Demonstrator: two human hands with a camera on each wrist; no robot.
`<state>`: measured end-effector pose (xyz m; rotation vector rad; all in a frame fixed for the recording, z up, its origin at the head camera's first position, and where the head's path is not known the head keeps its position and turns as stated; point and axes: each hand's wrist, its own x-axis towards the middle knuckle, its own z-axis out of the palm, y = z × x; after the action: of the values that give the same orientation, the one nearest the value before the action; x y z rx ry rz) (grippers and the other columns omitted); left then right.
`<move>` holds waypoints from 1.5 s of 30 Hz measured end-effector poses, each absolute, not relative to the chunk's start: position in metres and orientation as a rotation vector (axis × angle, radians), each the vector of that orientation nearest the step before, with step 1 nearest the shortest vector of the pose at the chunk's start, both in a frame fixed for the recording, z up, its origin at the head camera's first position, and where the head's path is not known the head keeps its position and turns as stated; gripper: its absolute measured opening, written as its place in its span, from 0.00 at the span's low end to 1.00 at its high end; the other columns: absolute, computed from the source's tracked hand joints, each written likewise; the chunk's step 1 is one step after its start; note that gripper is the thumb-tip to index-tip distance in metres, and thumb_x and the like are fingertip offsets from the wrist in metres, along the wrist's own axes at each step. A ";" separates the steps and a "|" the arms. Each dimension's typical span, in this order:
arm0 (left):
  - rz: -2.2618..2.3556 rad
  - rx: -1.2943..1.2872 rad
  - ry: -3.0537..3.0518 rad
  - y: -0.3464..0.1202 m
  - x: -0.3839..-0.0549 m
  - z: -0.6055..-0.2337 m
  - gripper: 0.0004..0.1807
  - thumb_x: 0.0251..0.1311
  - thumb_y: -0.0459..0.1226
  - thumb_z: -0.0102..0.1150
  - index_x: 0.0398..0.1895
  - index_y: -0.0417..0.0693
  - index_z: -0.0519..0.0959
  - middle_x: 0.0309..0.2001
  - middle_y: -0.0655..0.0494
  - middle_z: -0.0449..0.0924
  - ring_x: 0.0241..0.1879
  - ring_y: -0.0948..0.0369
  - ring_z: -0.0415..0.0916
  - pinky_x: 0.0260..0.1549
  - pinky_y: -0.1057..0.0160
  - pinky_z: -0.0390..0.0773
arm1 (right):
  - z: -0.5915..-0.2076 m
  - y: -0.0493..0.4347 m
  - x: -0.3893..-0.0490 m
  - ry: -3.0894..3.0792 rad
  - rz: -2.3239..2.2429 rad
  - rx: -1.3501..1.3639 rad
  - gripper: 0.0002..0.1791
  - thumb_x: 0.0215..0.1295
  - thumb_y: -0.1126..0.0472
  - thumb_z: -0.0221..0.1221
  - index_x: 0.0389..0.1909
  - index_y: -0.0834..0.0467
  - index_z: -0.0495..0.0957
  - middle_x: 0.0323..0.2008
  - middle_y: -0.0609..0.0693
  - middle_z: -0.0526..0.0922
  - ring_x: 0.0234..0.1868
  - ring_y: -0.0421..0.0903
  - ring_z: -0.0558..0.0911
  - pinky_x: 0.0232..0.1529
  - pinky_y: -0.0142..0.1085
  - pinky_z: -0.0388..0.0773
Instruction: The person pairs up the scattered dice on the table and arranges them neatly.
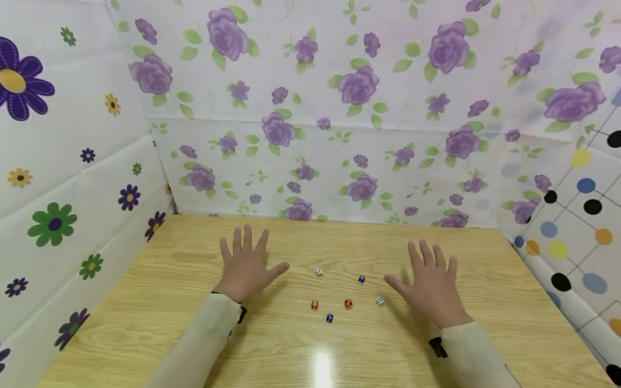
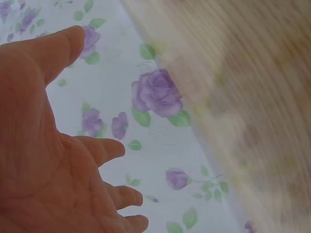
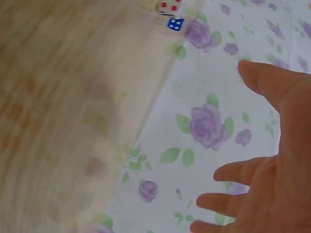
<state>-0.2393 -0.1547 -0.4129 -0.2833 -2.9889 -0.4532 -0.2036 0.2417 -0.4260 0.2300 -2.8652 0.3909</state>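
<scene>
Yellowish wood-grain table (image 1: 271, 345) bears six small red, white and blue cubic dice (image 1: 348, 304) between its side edges. Bare left hand (image 1: 245, 273) and right hand (image 1: 430, 291) are spread, empty; light fingertip pinches should suit.

1. Red dice (image 1: 315, 304): white pips.
2. Blue dice (image 1: 330, 318): deep blue, also white-pipped.
3. White dice (image 1: 380, 300): darker pips.
4. Bench (image 1: 271, 347): pale yellow-brown wood grain.
5. Back covering (image 1: 320, 148): white, printed with purple roses and green leaves.
6. Left covering (image 1: 92, 137): white with purple, green and orange-yellow daisies.
7. Right covering (image 1: 574, 229): white with black, blue, yellow and orange dots, thin grey lines between.
8. Sleeves (image 1: 199, 331): pale cream.
9. Wristbands (image 1: 438, 347): black.
</scene>
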 end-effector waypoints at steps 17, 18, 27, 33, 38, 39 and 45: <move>-0.742 -0.943 -3.063 -0.113 -0.226 -0.413 0.16 0.66 0.41 0.68 0.53 0.45 0.85 0.40 0.60 0.85 0.37 0.64 0.79 0.41 0.59 0.80 | -0.410 0.187 -0.203 -2.981 0.542 0.671 0.12 0.66 0.60 0.70 0.48 0.57 0.86 0.33 0.42 0.83 0.32 0.37 0.80 0.34 0.38 0.79; -0.734 -0.960 -3.074 -0.110 -0.226 -0.414 0.14 0.66 0.40 0.68 0.52 0.46 0.86 0.38 0.62 0.84 0.35 0.66 0.77 0.41 0.60 0.80 | -0.413 0.183 -0.204 -2.981 0.519 0.718 0.11 0.65 0.62 0.70 0.47 0.57 0.86 0.32 0.41 0.83 0.32 0.37 0.80 0.34 0.37 0.79; -0.753 -1.035 -3.074 -0.093 -0.220 -0.428 0.03 0.63 0.38 0.71 0.34 0.58 0.86 0.29 0.71 0.79 0.28 0.71 0.74 0.35 0.65 0.77 | -0.431 0.162 -0.202 -2.893 0.337 0.942 0.08 0.63 0.63 0.72 0.42 0.54 0.87 0.34 0.44 0.83 0.34 0.41 0.83 0.35 0.36 0.82; -0.725 -1.020 -3.053 -0.091 -0.220 -0.430 0.05 0.64 0.39 0.70 0.30 0.59 0.85 0.27 0.72 0.78 0.27 0.71 0.73 0.34 0.65 0.76 | -0.431 0.159 -0.199 -2.876 0.348 0.978 0.05 0.63 0.61 0.72 0.39 0.52 0.87 0.33 0.43 0.82 0.34 0.40 0.81 0.36 0.36 0.81; -0.706 -1.015 -3.057 -0.090 -0.219 -0.431 0.07 0.64 0.39 0.70 0.28 0.60 0.85 0.27 0.73 0.78 0.27 0.72 0.73 0.34 0.65 0.76 | -0.430 0.159 -0.199 -2.883 0.377 0.955 0.06 0.63 0.60 0.72 0.40 0.53 0.87 0.34 0.43 0.82 0.35 0.40 0.82 0.37 0.36 0.82; -0.698 -1.011 -3.056 -0.090 -0.219 -0.432 0.07 0.64 0.39 0.70 0.28 0.60 0.86 0.27 0.73 0.78 0.27 0.72 0.73 0.34 0.66 0.76 | -0.430 0.160 -0.199 -2.885 0.386 0.955 0.06 0.63 0.60 0.72 0.40 0.53 0.87 0.34 0.43 0.82 0.34 0.39 0.82 0.37 0.36 0.82; -0.664 -0.998 -3.046 -0.090 -0.219 -0.433 0.07 0.63 0.39 0.71 0.27 0.60 0.86 0.26 0.73 0.79 0.27 0.72 0.72 0.34 0.65 0.76 | -0.432 0.162 -0.201 -2.871 0.416 0.988 0.05 0.62 0.62 0.73 0.35 0.50 0.86 0.32 0.41 0.81 0.32 0.36 0.80 0.35 0.35 0.80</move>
<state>-0.2188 -0.0896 -0.4335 -0.9978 -3.0459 -0.6641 -0.2005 0.1620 -0.4320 0.9880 -2.8708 0.4159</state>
